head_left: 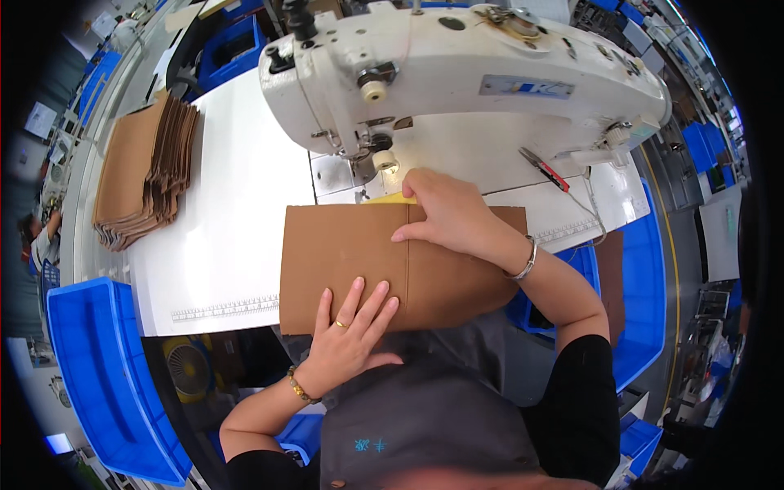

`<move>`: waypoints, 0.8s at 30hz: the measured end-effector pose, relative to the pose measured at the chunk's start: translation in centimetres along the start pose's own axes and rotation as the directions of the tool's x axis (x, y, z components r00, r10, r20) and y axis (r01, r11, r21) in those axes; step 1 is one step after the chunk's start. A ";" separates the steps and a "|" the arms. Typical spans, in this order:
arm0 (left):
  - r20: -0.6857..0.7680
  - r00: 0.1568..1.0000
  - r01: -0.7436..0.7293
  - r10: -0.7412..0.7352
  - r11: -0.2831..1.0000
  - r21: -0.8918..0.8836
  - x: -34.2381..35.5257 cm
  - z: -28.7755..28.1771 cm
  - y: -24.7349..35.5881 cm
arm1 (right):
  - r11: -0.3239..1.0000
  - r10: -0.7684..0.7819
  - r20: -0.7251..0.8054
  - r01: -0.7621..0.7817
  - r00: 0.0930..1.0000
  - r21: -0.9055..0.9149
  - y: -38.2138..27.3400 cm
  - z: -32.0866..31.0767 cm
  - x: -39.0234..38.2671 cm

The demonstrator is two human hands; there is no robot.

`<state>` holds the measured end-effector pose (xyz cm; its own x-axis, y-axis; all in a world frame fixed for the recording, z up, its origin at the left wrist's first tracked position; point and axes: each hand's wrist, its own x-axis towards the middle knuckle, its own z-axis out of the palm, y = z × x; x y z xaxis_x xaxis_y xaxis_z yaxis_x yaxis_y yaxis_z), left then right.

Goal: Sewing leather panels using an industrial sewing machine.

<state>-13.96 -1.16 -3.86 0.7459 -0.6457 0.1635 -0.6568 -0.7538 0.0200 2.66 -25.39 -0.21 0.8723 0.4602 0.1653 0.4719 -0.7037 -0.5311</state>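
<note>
Here lies one brown panel [343,253] beneath the left hand [349,333], spread flat, and the right hand [447,214], bent at the panel's far edge, whether pinching cannot be told; presumably light, pliable, easily creased, best taken by opposite edges.

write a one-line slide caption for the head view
Left hand flat on a brown panel, right hand at its far edge, before a white sewing machine; brown stack at left.
</note>
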 end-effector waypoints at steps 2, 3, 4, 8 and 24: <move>-0.011 1.000 -0.018 0.018 1.000 0.017 0.1 0.1 0.4 | 0.996 0.094 0.155 -0.092 0.984 -0.018 0.0 -0.8 -0.3; -0.015 1.000 -0.022 0.022 0.999 0.023 0.1 0.2 0.6 | 0.995 0.100 0.138 -0.098 0.985 -0.021 0.3 -0.9 -0.6; -0.020 0.999 -0.038 0.038 0.999 0.025 0.4 0.3 0.8 | 0.999 0.045 0.078 -0.042 0.996 -0.035 0.9 -0.8 -1.2; -0.025 0.990 -0.138 0.139 0.990 0.036 1.5 0.5 1.7 | 0.997 0.073 0.035 -0.074 0.997 0.004 1.8 -2.0 -3.8; -0.346 0.937 0.025 -0.045 0.998 -0.062 0.6 0.8 -5.8 | 0.525 0.056 -0.862 -0.749 0.504 -0.404 -0.7 -24.1 -29.7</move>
<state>-9.63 2.68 -4.62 0.6904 -0.5285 0.4940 -0.6433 -0.7609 0.0850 -20.51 -51.68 15.28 0.5769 -0.2740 0.7695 -0.3543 -0.9328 -0.0665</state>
